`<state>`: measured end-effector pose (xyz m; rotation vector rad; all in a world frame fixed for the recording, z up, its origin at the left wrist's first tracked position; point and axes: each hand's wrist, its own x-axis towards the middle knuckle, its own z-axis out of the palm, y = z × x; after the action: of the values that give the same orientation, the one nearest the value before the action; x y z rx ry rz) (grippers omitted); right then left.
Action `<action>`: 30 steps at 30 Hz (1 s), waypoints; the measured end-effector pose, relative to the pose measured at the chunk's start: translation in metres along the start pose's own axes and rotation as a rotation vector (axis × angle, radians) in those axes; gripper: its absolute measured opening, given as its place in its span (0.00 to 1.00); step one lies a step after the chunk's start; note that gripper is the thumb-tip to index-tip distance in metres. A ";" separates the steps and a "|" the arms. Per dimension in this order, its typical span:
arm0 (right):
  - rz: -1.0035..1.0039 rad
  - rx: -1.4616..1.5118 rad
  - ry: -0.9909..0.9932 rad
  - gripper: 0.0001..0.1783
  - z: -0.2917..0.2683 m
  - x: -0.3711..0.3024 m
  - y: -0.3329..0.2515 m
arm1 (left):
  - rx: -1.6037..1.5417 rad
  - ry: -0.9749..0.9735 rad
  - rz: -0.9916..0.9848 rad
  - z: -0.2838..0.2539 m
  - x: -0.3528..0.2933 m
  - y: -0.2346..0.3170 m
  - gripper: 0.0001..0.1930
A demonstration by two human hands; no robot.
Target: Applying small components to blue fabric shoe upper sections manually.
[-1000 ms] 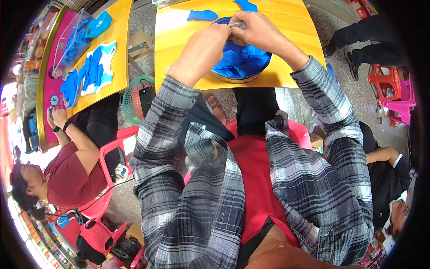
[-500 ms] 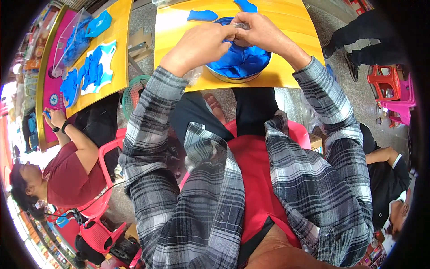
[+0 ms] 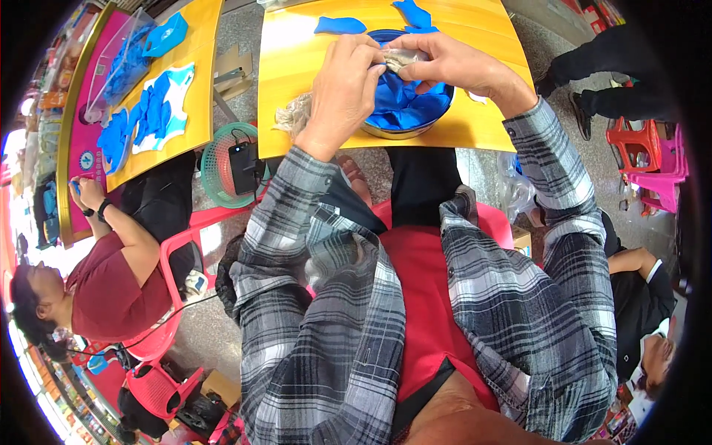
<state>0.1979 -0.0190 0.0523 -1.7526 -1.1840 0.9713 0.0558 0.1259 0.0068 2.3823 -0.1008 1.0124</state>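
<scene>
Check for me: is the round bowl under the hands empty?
No, the round bowl holds crumpled blue material beneath both hands.

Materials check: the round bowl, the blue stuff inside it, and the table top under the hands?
Round bowl: looks like metal, its rim grey and shiny. Blue pieces inside it: thin, soft sheet, rubber or plastic by the crumpled folds and slight sheen; I cannot tell which. Table top: smooth yellow-orange board with faint grain lines and glare, probably laminate or varnished wood.

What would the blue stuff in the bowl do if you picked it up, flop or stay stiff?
The blue stuff would probably flop: it lies crumpled in soft folds inside the bowl. It looks thin, so likely light. It probably won't roll, since it sits as a loose heap.
</scene>
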 end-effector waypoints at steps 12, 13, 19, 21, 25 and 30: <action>-0.115 0.059 0.132 0.20 0.003 0.015 0.000 | 0.051 0.250 -0.072 0.015 -0.003 -0.001 0.06; -0.116 0.058 0.135 0.20 0.002 0.014 0.000 | 0.051 0.250 -0.070 0.016 -0.001 0.001 0.06; -0.264 0.066 0.093 0.18 -0.003 0.014 0.015 | -0.039 0.269 -0.087 0.019 -0.001 -0.001 0.05; -0.194 0.018 0.068 0.18 -0.004 0.013 0.017 | -0.035 0.185 0.004 0.016 -0.003 -0.007 0.08; -0.117 0.032 0.096 0.18 -0.006 0.009 0.015 | -0.136 0.125 -0.206 0.010 0.001 -0.005 0.16; -0.177 0.222 0.271 0.15 -0.002 0.009 0.007 | -0.643 0.519 -0.578 0.013 0.000 0.017 0.21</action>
<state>0.2046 -0.0127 0.0457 -1.5193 -0.9973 0.7056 0.0599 0.1046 0.0074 1.3957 0.3764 1.0618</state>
